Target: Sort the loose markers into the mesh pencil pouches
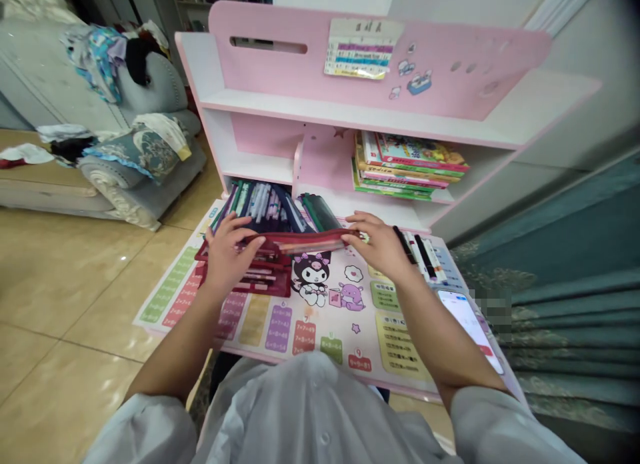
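Over the far middle part of the pink desk (235, 344), both bare hands are at a red pouch (317, 241), stretched lengthwise from left to right between them. The left hand (230, 251) is partly closed at the pouch's left end, its thumb reaching right along the edge and its fingers bent over the far side. The right hand (377, 245) has the right end in a pinch between thumb and fingers, the other fingers loosely bent. Beneath the left hand, and to its right, lies a dark red section (265, 275) with slim pens showing in it (whether it is joined to the stretched pouch, I cannot tell). Just beyond the pouch, many pens (263, 201) lie side by side at the left, with a dark green case (320, 212) just to their right.

To the right of the right hand there is a row of black and white markers (423, 254), and nearer, by the desk's right edge, a phone (470, 331) lies with its screen lit. A cartoon figure (314, 281) is printed on the desktop just on the near side of the pouch. On the far shelf, right of centre, sits a stack of books (405, 167), below a sheet with coloured rows (361, 49)
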Tool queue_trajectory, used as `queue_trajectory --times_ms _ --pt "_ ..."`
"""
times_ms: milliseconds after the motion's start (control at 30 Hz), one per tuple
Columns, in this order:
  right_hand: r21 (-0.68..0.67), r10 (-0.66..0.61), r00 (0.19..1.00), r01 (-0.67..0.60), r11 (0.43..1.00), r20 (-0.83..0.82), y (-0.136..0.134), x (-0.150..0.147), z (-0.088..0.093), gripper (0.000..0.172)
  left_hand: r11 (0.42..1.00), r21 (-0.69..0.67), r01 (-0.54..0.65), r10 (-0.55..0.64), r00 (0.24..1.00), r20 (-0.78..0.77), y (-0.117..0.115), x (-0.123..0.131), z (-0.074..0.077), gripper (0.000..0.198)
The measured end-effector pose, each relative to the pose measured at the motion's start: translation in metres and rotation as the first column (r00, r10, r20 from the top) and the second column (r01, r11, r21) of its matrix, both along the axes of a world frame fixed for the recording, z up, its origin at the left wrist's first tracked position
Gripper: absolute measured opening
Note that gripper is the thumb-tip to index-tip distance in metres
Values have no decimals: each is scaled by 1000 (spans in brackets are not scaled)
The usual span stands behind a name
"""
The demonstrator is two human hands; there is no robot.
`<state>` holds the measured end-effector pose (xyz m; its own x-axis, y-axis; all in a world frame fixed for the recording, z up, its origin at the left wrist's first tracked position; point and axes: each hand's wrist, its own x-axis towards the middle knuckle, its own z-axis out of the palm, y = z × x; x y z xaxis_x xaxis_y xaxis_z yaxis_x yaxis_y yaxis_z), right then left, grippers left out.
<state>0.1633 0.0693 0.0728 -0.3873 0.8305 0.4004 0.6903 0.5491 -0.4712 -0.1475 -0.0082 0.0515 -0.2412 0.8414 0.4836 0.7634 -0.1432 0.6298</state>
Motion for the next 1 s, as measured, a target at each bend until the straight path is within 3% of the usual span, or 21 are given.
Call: queue_trajectory --times_ms 167,333,567,767,1000 --pt "-170 80 995 -90 981 -67 15 -68 -22 11 990 -49 -133 133 991 -13 11 -56 -9 11" --pt "-260 96 991 -119 958 -98 31 -105 -46 15 984 -108 -141 149 986 72 25 -91 -24 14" --pt "-245 -7 999 -5 970 -51 50 -118 -69 15 977 -127 -170 174 985 17 46 -92 -37 16" --pt "-219 -29 999 24 975 -23 50 -114 -83 21 964 -166 -207 214 977 24 50 -89 -49 21" --pt "-170 8 999 -2 985 32 45 -119 -86 30 928 -159 -337 339 941 -15 50 -92 -40 17"
